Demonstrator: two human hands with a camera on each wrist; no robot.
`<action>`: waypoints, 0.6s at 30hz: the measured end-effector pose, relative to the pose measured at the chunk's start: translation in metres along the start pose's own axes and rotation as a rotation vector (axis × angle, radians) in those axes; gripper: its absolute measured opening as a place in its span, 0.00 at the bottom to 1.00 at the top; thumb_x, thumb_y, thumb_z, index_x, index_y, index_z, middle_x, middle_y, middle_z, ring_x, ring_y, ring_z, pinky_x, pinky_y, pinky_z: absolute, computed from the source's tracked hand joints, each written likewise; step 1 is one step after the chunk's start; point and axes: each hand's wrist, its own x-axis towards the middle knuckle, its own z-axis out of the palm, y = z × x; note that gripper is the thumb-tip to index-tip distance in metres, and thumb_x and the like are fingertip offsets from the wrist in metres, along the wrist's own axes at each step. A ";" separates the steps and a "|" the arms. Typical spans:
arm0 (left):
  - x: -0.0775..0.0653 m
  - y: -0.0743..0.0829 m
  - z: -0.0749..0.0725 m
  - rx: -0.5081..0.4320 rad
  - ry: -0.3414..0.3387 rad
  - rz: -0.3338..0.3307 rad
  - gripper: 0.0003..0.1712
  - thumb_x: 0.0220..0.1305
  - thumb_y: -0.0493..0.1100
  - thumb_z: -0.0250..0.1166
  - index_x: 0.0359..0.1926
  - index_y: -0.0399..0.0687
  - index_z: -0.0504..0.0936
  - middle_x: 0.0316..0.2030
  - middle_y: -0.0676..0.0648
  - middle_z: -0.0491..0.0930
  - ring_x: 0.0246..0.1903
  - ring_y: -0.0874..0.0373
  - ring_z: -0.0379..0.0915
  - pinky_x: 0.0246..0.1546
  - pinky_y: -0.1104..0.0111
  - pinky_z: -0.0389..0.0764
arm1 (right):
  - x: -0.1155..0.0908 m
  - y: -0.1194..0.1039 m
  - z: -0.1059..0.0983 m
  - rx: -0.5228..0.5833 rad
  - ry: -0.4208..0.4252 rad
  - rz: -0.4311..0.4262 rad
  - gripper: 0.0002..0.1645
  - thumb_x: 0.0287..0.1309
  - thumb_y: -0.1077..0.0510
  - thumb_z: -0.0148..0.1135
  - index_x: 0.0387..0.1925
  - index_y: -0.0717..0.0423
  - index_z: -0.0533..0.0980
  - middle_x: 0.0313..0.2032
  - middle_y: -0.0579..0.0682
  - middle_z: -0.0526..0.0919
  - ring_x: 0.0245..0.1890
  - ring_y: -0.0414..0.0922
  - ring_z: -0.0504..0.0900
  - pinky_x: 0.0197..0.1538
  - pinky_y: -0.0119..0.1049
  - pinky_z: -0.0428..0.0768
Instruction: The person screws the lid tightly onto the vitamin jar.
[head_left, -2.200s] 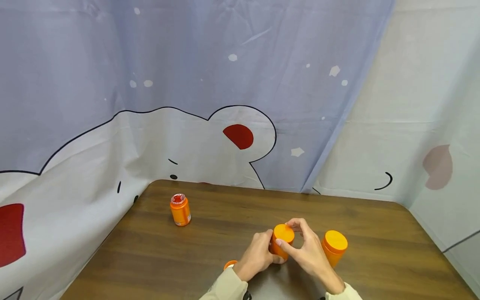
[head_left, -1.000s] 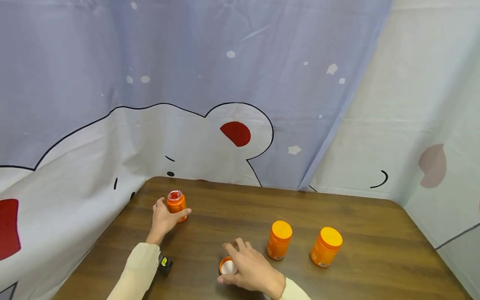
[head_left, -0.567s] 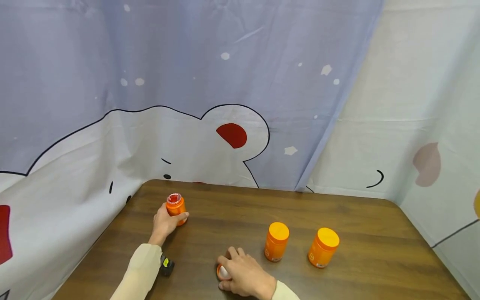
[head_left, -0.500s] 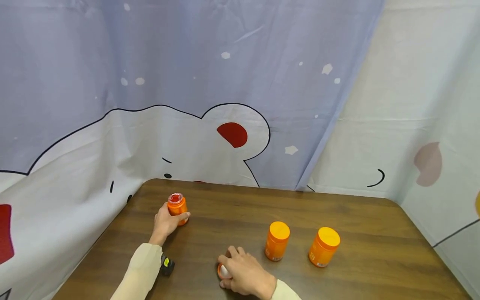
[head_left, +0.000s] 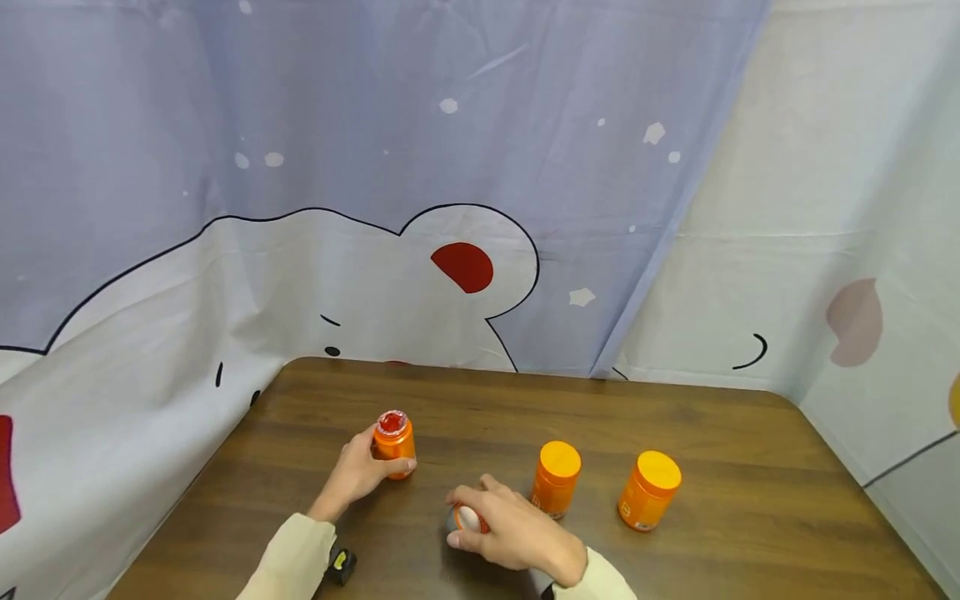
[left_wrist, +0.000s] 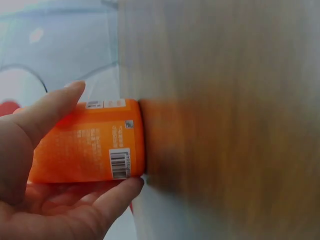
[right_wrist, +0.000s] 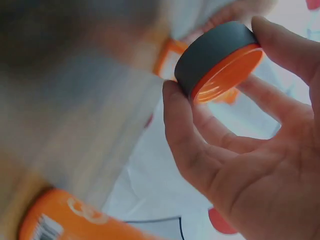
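Observation:
My left hand (head_left: 356,475) grips an orange jar (head_left: 403,452) without a lid; its mouth has a ragged silvery rim and a red inside. In the left wrist view the jar (left_wrist: 75,145) has its base right by the wooden surface, barcode label showing, thumb on one side and fingers on the other. My right hand (head_left: 517,529) pinches a screw lid (right_wrist: 217,57) by its edges between thumb and fingertips. The lid's outer side is dark grey and its threaded inside orange, tilted toward the palm. It is to the right of and nearer than the jar.
Two orange jars with yellow-orange lids, a nearer one (head_left: 557,477) and a farther-right one (head_left: 648,493), stand upright to the right of my right hand. The brown wooden table (head_left: 720,433) has rounded far corners, and a printed curtain (head_left: 360,283) hangs behind it.
My hands have parted from the capped middle jar. The left hand has taken hold of the lidless jar and brought it right and nearer; the right hand has picked up and tilted the lid.

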 end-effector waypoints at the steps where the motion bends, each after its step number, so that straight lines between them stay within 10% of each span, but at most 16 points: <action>1: -0.003 0.003 0.003 -0.007 -0.012 0.012 0.38 0.41 0.51 0.75 0.53 0.40 0.73 0.42 0.46 0.80 0.42 0.52 0.75 0.48 0.53 0.73 | -0.001 0.001 -0.004 0.035 0.016 -0.006 0.23 0.56 0.38 0.56 0.53 0.34 0.70 0.42 0.44 0.73 0.38 0.41 0.73 0.37 0.35 0.73; 11: -0.024 0.027 0.032 -0.084 -0.206 0.169 0.34 0.42 0.49 0.74 0.52 0.45 0.73 0.42 0.48 0.79 0.40 0.55 0.76 0.45 0.55 0.75 | -0.009 0.003 -0.026 0.329 0.273 -0.020 0.20 0.59 0.40 0.53 0.54 0.32 0.70 0.32 0.41 0.70 0.34 0.39 0.71 0.39 0.35 0.75; 18: -0.032 0.043 0.053 -0.086 -0.275 0.249 0.31 0.40 0.51 0.75 0.48 0.49 0.76 0.39 0.54 0.80 0.38 0.60 0.75 0.44 0.61 0.74 | -0.014 -0.018 -0.041 0.550 0.479 -0.015 0.20 0.50 0.57 0.67 0.45 0.52 0.71 0.41 0.50 0.73 0.44 0.46 0.79 0.51 0.43 0.75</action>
